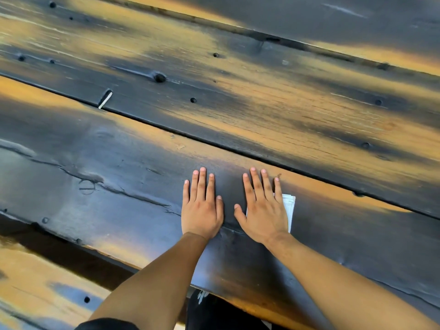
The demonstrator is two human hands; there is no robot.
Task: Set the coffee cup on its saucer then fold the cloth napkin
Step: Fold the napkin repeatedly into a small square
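Both my hands lie flat, palms down, on a dark wooden plank table (119, 163). My left hand (202, 206) rests on the bare wood with fingers straight and together. My right hand (263, 208) lies with straight fingers on a white folded napkin (289, 206); only a strip of it shows past the little-finger side and a sliver near the thumb. No coffee cup or saucer is in view.
The table is made of wide dark planks with orange worn patches, gaps and knot holes. Its near edge (238, 298) runs diagonally below my forearms. A wooden bench (47, 282) lies at the lower left. A small white sliver (105, 99) sticks up from a plank gap.
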